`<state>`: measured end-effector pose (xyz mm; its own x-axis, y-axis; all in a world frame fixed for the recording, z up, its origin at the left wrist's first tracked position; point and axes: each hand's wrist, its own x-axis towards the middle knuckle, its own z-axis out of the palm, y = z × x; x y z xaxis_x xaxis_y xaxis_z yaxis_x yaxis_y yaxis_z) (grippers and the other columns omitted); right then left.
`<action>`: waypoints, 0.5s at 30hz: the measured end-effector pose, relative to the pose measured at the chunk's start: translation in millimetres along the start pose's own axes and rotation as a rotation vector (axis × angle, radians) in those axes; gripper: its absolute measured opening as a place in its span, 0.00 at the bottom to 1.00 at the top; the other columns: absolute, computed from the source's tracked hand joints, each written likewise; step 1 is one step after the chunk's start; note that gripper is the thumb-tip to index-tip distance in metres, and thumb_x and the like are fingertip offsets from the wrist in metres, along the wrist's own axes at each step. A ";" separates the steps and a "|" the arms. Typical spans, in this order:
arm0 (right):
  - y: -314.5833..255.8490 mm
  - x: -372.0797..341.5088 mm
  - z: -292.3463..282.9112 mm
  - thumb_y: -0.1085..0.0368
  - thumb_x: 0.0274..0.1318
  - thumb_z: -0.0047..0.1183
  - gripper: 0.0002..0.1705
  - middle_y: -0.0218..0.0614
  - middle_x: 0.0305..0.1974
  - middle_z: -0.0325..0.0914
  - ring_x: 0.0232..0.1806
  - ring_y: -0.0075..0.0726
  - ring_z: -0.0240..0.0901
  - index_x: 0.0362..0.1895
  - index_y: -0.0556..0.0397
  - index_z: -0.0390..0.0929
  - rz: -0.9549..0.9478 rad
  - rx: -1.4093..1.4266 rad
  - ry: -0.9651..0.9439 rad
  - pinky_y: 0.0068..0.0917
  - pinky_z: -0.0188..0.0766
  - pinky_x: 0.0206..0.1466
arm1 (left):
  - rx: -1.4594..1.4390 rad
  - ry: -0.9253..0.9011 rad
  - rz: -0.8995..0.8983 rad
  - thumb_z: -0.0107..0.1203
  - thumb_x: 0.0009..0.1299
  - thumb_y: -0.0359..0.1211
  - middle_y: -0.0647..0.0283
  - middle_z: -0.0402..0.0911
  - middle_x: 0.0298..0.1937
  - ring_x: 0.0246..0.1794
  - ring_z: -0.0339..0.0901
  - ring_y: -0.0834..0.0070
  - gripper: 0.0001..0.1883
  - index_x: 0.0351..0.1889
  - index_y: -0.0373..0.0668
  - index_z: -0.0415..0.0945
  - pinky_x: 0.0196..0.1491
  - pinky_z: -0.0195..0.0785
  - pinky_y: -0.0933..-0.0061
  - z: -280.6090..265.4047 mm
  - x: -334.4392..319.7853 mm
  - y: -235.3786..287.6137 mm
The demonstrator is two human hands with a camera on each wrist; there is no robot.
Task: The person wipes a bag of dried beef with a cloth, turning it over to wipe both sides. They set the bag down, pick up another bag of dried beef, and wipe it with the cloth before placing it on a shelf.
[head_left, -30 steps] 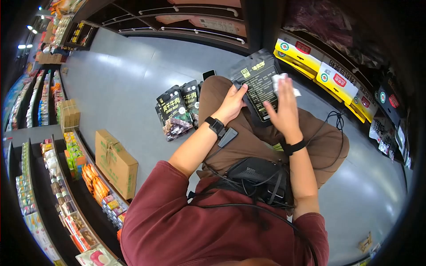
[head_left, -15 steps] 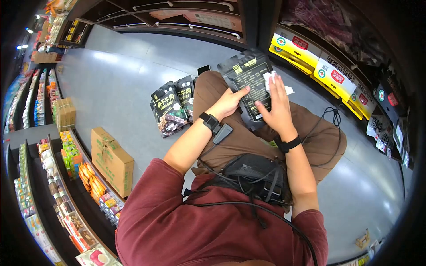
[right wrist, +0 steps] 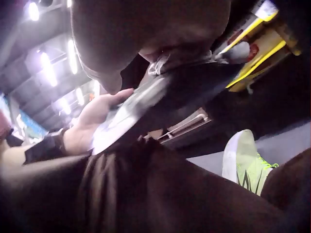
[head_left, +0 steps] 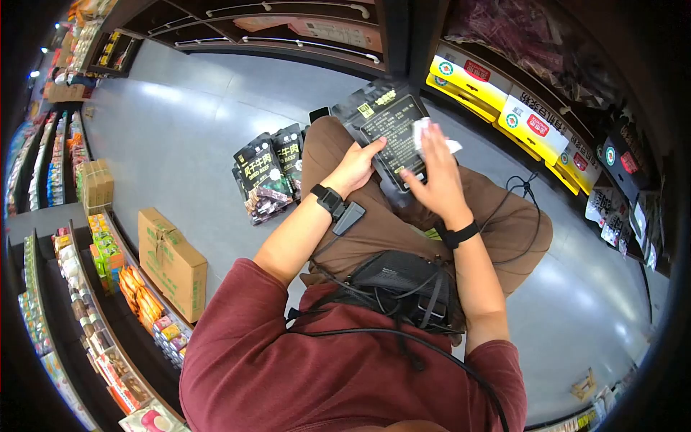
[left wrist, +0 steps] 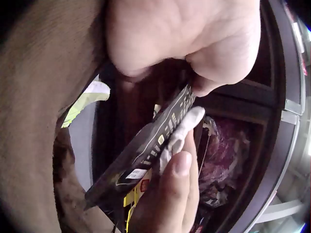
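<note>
A black snack pouch (head_left: 389, 119), its back printed with pale text, is tilted over the crossed legs in the head view. My left hand (head_left: 354, 167) grips its left edge, thumb on the printed face and fingers behind. With straight fingers, my right hand (head_left: 439, 180) presses a crumpled white tissue (head_left: 418, 135) against the pouch's right side, thumb spread apart. In the left wrist view the tissue (left wrist: 181, 132) lies between the right hand (left wrist: 170, 199) and the pouch face. Several black dried beef pouches (head_left: 260, 176) lie overlapping on the floor to the left.
A dark phone-like object (head_left: 319, 114) lies on the floor beyond the left knee. Yellow-and-white packages (head_left: 533, 122) line the low shelf at right. A cardboard box (head_left: 171, 263) stands by the stocked shelves at left. A black cable (head_left: 524, 186) loops beside the right knee.
The right hand and tissue have moved in against the pouch and slightly down it. The left hand keeps its hold. The whole head view has shifted a little.
</note>
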<state>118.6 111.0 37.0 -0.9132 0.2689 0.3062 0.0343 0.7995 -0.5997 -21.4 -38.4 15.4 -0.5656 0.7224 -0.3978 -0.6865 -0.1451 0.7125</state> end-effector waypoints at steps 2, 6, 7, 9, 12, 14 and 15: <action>-23.9 0.9 1.4 0.51 0.52 0.63 0.45 0.55 0.73 0.53 0.77 0.57 0.48 0.69 0.61 0.61 -0.097 0.047 -0.126 0.49 0.48 0.76 | -0.016 0.032 -0.004 0.51 0.76 0.32 0.61 0.79 0.55 0.55 0.77 0.70 0.15 0.59 0.39 0.72 0.59 0.70 0.66 -1.1 1.1 0.9; -40.6 -2.2 7.6 0.52 0.51 0.63 0.42 0.43 0.74 0.56 0.77 0.47 0.50 0.68 0.56 0.64 -0.159 0.000 -0.228 0.50 0.48 0.76 | -0.050 0.029 0.015 0.50 0.76 0.30 0.60 0.78 0.56 0.56 0.76 0.68 0.15 0.59 0.39 0.72 0.60 0.70 0.62 -9.6 5.2 -0.6; -36.9 1.0 3.8 0.53 0.52 0.62 0.41 0.43 0.74 0.56 0.77 0.47 0.50 0.68 0.56 0.65 -0.157 -0.033 -0.199 0.51 0.47 0.76 | -0.065 0.046 0.002 0.50 0.76 0.30 0.60 0.78 0.56 0.56 0.76 0.68 0.14 0.59 0.39 0.72 0.60 0.70 0.62 -7.4 4.0 0.5; -29.2 2.0 2.7 0.54 0.53 0.61 0.41 0.45 0.74 0.55 0.77 0.50 0.49 0.68 0.57 0.64 -0.034 -0.071 -0.102 0.52 0.46 0.76 | -0.068 0.043 0.039 0.51 0.76 0.30 0.61 0.78 0.57 0.57 0.75 0.68 0.15 0.60 0.39 0.71 0.60 0.69 0.61 -3.3 4.1 0.4; 3.3 1.3 1.4 0.52 0.54 0.62 0.45 0.56 0.74 0.53 0.77 0.60 0.47 0.70 0.63 0.59 0.096 -0.095 0.067 0.53 0.45 0.76 | -0.056 0.047 0.027 0.52 0.76 0.29 0.62 0.76 0.59 0.59 0.74 0.67 0.17 0.62 0.39 0.69 0.62 0.69 0.59 -0.4 1.6 1.1; 11.5 2.4 -4.6 0.52 0.52 0.63 0.47 0.57 0.73 0.54 0.76 0.63 0.46 0.70 0.65 0.59 0.100 -0.054 0.050 0.52 0.45 0.76 | -0.048 0.037 0.034 0.52 0.75 0.29 0.62 0.77 0.59 0.58 0.74 0.68 0.17 0.61 0.39 0.70 0.62 0.68 0.61 -0.2 1.3 1.7; 9.6 1.6 -5.4 0.52 0.52 0.63 0.47 0.57 0.73 0.54 0.76 0.63 0.46 0.70 0.65 0.59 0.100 -0.057 0.049 0.52 0.45 0.76 | -0.034 0.029 0.035 0.53 0.75 0.30 0.62 0.78 0.58 0.57 0.75 0.69 0.17 0.61 0.38 0.70 0.62 0.68 0.64 -0.3 1.2 1.4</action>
<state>119.7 122.0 35.7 -0.8832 0.3734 0.2838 0.1482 0.7962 -0.5865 -23.1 -37.9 15.7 -0.6020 0.6966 -0.3903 -0.6811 -0.1929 0.7063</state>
